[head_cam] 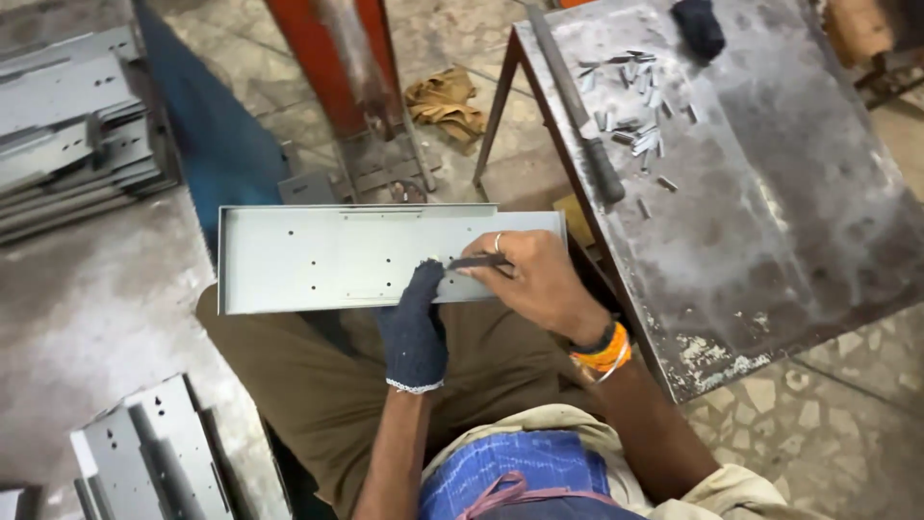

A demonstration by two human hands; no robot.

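metal panel [327, 258] under both hands, seemingly

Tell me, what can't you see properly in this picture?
Head view:
- The small dark piece under the right hand: mostly covered by fingers.
- The panel where the gloved left hand covers it.
- Little metal bits on the table: too small.
- Metal stacks: cut off by the edge.

A grey sheet-metal panel [337, 258] lies across the person's lap. The gloved left hand [416, 327] presses its near edge, while the bare right hand [534, 279] pinches a small dark strip [476, 261] against it. At two o'clock, metal clips [635, 106] litter the tabletop [770, 212].
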